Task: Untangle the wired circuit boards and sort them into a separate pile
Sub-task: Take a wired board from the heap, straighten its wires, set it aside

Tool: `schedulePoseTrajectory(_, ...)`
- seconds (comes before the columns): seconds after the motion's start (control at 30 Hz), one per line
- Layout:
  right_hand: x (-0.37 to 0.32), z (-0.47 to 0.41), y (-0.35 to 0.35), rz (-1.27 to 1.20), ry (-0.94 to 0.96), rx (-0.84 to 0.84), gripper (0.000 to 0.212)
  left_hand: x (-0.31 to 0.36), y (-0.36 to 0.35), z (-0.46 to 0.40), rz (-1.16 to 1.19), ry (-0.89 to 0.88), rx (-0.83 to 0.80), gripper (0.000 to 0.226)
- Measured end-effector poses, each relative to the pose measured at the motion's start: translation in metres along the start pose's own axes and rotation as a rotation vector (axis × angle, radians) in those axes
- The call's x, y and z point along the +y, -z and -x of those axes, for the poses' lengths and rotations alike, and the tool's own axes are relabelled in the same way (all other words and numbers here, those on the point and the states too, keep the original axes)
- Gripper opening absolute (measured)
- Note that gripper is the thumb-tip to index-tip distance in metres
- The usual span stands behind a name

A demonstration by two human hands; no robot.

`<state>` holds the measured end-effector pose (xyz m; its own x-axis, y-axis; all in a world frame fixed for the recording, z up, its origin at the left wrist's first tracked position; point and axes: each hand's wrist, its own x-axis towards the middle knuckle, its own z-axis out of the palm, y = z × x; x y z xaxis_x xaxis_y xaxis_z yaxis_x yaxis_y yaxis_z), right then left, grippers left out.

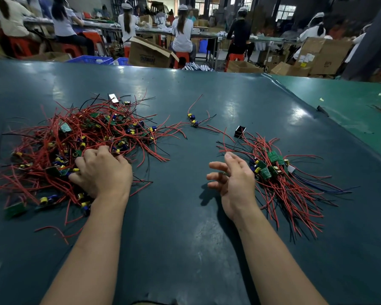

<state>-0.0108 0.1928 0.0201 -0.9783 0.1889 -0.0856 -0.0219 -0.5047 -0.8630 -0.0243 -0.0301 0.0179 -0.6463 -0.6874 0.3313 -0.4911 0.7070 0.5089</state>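
A big tangled heap (79,146) of small green circuit boards with yellow and blue parts and long red and black wires is spread over the left of the dark green table (185,238). The left hand (103,172) is sunk palm-down into its near edge, fingers curled among the wires; what exactly is gripped cannot be told, since the fingertips are hidden. On the right, a tidier pile (282,179) is laid out, with the boards bunched together at its far-left part and the wires fanned toward the near right. The right hand (231,179) is held just left of this pile, fingers spread apart and loosely bent, with nothing in it. Between the two piles, farther back, a stray pair of boards (193,119) is seen lying apart.
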Motion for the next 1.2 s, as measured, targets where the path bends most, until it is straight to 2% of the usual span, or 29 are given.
schedulePoseTrajectory(0.13,0.001,0.000,0.001,0.019,0.001,-0.023,0.011,0.001,-0.002,-0.003,-0.070,-0.003,-0.026,0.029)
schedulePoseTrajectory(0.27,0.001,0.001,0.002,0.031,0.006,-0.040,0.010,0.003,-0.004,0.001,0.017,-0.045,0.069,0.020)
schedulePoseTrajectory(0.5,0.004,-0.001,0.002,0.092,0.002,-0.077,0.010,0.012,0.003,0.022,0.212,-0.226,0.307,0.017)
schedulePoseTrajectory(0.63,0.012,0.003,0.000,0.273,0.016,-0.205,0.009,0.023,0.005,0.037,0.304,-0.402,0.331,0.012)
schedulePoseTrajectory(0.67,0.015,0.004,-0.001,0.326,0.042,-0.224,0.016,0.025,0.005,0.040,0.342,-0.458,0.319,0.011)
schedulePoseTrajectory(0.77,0.022,0.005,0.001,0.507,0.146,-0.302,0.055,0.029,0.005,0.047,0.462,-0.676,0.168,0.011)
schedulePoseTrajectory(0.83,0.023,0.005,0.003,0.561,0.187,-0.387,0.065,0.031,0.006,0.053,0.546,-0.809,-0.003,0.013)
schedulePoseTrajectory(0.9,0.023,0.005,0.003,0.597,0.230,-0.408,0.059,0.033,0.007,0.061,0.634,-0.879,-0.174,0.015)
schedulePoseTrajectory(1.0,0.023,0.005,0.002,0.626,0.267,-0.305,0.040,0.036,0.008,0.069,0.758,-0.861,-0.341,0.019)
schedulePoseTrajectory(1.07,0.019,0.005,0.003,0.538,0.228,-0.240,0.029,0.036,0.008,0.072,0.819,-0.840,-0.435,0.033)
schedulePoseTrajectory(1.13,0.015,0.004,0.002,0.370,0.135,-0.214,0.016,0.035,0.006,0.072,0.782,-0.844,-0.490,0.053)
schedulePoseTrajectory(1.2,0.015,0.003,0.002,0.294,0.102,-0.203,0.012,0.036,0.001,0.070,0.756,-0.831,-0.496,0.046)
